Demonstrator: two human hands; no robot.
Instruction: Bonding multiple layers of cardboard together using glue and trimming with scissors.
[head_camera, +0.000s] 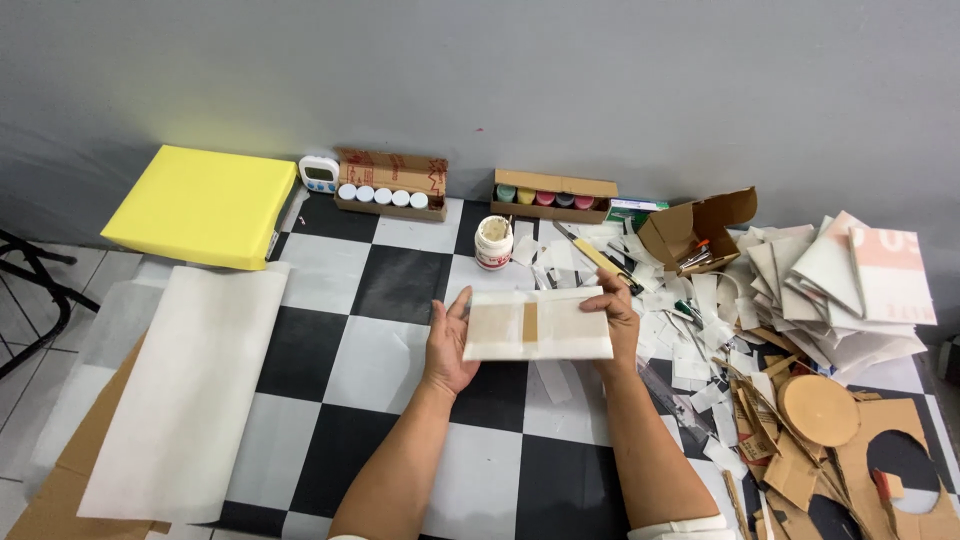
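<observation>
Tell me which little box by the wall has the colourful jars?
The right-hand cardboard box. Its jar lids are green, yellow, pink and red; the left box holds only white-lidded jars.

Messy craft table, as we see it from above

We've got a yellow foam block (207, 203) back left by a small white timer (320, 173), two cardboard trays of paint jars (391, 187) (553, 195), a white glue pot (493, 243), a long paper sheet (190, 385) on the left, and cardboard scraps (830, 430) piled right.
</observation>
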